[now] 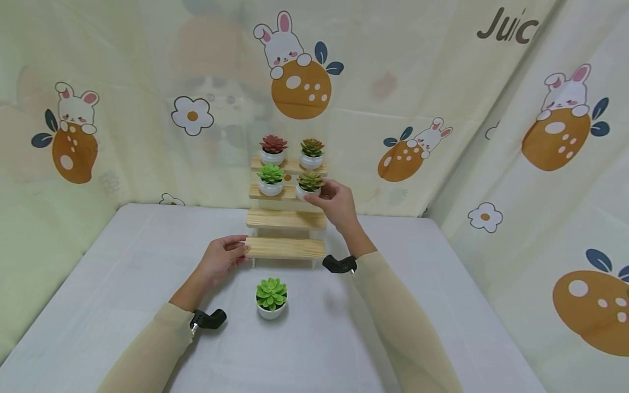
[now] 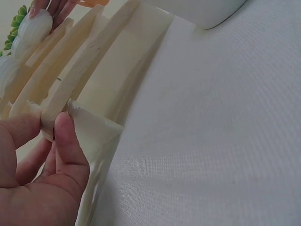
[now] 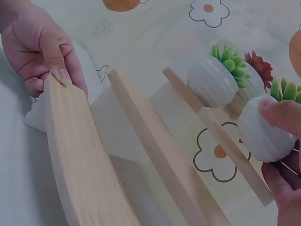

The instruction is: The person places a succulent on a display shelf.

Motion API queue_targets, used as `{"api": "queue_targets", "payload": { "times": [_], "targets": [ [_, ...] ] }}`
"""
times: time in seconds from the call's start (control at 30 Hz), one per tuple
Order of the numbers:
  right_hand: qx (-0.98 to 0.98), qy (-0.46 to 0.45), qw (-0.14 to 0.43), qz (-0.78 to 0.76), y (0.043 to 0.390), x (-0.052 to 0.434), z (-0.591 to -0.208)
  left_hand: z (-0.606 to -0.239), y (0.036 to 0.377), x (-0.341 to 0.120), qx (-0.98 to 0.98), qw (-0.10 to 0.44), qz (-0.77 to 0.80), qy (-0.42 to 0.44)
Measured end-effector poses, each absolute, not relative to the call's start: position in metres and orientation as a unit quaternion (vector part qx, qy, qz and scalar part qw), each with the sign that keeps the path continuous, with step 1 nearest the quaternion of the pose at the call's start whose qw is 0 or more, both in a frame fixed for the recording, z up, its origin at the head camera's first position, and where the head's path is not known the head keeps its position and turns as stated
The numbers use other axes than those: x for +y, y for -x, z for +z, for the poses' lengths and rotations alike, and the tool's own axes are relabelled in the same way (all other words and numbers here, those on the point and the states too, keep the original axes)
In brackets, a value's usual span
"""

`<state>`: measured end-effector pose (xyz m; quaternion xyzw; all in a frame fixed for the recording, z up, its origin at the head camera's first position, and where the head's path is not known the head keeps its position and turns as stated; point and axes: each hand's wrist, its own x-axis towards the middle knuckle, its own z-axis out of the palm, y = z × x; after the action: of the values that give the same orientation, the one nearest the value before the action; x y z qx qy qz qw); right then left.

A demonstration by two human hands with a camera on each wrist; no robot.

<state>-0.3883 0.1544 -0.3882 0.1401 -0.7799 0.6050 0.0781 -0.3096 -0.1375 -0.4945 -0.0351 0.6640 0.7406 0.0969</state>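
A tiered wooden shelf stand (image 1: pixel 287 219) rises at the back of the table. My left hand (image 1: pixel 223 261) pinches the left end of its lowest board (image 2: pixel 84 66) between thumb and fingers. Up at the second board from the top, my right hand (image 1: pixel 338 204) grips the white pot of a brownish-green succulent (image 1: pixel 309 182) on the right side. Left of it on that board sits a bright green potted succulent (image 1: pixel 271 180). The top board carries a red succulent (image 1: pixel 272 149) and a green one with reddish tips (image 1: pixel 312 153).
Another light green potted succulent (image 1: pixel 271 298) stands on the white table (image 1: pixel 393 327) in front of the stand. Behind hangs a cream curtain (image 1: pixel 373 65) printed with rabbits, fruit and flowers. Each wrist wears a black strap-on device (image 1: pixel 340 264).
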Motion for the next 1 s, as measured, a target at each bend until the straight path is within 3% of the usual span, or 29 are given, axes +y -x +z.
{"api": "queue_targets", "payload": {
  "times": [1.0],
  "targets": [
    [-0.78, -0.115, 0.08, 0.61, 0.401, 0.151, -0.385, -0.495, 0.311, -0.139, 0.662, 0.098, 0.742, 0.035]
  ]
}}
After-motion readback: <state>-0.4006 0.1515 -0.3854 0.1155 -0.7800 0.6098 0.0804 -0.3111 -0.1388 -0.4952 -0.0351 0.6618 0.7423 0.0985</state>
